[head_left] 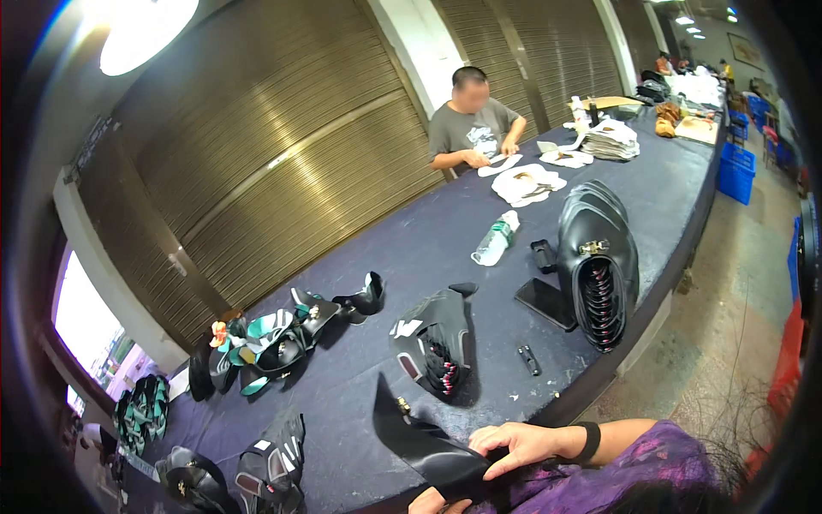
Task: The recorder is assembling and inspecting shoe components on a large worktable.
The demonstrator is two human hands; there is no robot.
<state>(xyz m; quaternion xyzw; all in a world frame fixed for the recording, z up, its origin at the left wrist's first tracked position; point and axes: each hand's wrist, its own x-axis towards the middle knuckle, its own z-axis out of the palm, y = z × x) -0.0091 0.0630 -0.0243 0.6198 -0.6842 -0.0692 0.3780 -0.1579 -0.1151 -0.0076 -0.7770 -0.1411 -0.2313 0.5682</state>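
Note:
A black leather shoe upper [424, 441] with a small gold ornament lies at the table's near edge, its pointed end standing up to the left. My right hand [518, 445], with a dark band at the wrist, pinches the upper's right end from above, thumb on the near side. Low in the picture my left hand [438, 502] is partly cut off and partly covered by the leather; its fingers grip the lower edge. Just beyond lies a bundle of black uppers [437, 343] with pale patches. To the right stands a tall nested stack of black uppers [599, 265] with a gold ornament.
A dark table [402, 248] carries a small dark tool [528, 360], a black phone-like slab [545, 303], a plastic bottle [496, 239] and black-and-green pieces [274, 343]. More black uppers [272, 463] lie near left. Across sits a co-worker [475, 128] handling white pieces.

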